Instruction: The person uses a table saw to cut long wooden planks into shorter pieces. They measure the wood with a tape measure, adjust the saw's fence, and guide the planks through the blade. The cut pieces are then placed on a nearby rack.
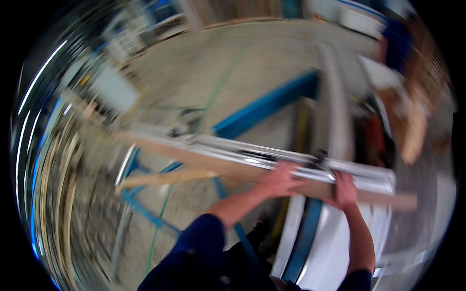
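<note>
A long wooden board (228, 168) with silvery metal rails (242, 148) along its top runs across in front of me, from the left to the right. My left hand (281, 180) grips its near edge around the middle, fingers reaching up toward the rails. Farther right, my right hand (345, 189) closes around the same edge, with fingertips over the metal. Dark fittings (320, 159) sit on the rails between and beyond my hands. Motion blur softens the picture, and the undersides of both hands are hidden.
A blue beam (267, 104) angles away beyond the board. Blue trestle legs (141, 206) and a wooden bar (167, 179) stand below left. Long strips (63, 194) lie at far left. A white panel (323, 247) is at lower right. A person in dark blue (398, 46) is at upper right.
</note>
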`<state>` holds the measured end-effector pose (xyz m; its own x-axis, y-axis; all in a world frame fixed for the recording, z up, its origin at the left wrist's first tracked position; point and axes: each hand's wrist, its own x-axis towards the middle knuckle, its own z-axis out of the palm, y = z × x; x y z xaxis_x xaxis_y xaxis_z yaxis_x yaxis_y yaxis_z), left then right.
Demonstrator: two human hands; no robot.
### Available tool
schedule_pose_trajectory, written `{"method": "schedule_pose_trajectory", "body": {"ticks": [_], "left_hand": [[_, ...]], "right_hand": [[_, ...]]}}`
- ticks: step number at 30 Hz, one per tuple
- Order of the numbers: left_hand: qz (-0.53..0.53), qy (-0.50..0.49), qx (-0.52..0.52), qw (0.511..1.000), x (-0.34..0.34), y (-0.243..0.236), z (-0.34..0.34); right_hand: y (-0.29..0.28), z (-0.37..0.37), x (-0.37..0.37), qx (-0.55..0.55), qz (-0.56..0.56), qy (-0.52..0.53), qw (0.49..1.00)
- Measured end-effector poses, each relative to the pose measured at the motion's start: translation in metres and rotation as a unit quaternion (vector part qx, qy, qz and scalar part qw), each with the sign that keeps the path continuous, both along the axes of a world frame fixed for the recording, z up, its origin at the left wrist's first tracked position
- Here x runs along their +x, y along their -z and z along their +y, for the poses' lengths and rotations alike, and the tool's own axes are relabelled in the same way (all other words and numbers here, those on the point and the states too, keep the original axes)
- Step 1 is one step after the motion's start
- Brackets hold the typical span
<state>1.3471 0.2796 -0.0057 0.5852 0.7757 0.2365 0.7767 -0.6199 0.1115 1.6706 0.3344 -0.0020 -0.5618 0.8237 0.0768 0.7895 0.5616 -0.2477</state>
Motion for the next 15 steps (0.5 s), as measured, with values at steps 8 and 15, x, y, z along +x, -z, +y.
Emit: {"method": "schedule_pose_trajectory", "body": {"ticks": [8, 15], "left_hand": [[-0.139, -0.033, -0.024, 0.989, -0.009, 0.010, -0.025], [-0.378, -0.297, 0.066, 0.874, -0.035, 0.027, -0.077]], "right_hand": [[0.022, -0.014, -0.001, 0.038, -0.106, 0.009, 0.994], [0.030, -0.010, 0.011, 0.050, -0.141, -0.011, 0.989]]}}
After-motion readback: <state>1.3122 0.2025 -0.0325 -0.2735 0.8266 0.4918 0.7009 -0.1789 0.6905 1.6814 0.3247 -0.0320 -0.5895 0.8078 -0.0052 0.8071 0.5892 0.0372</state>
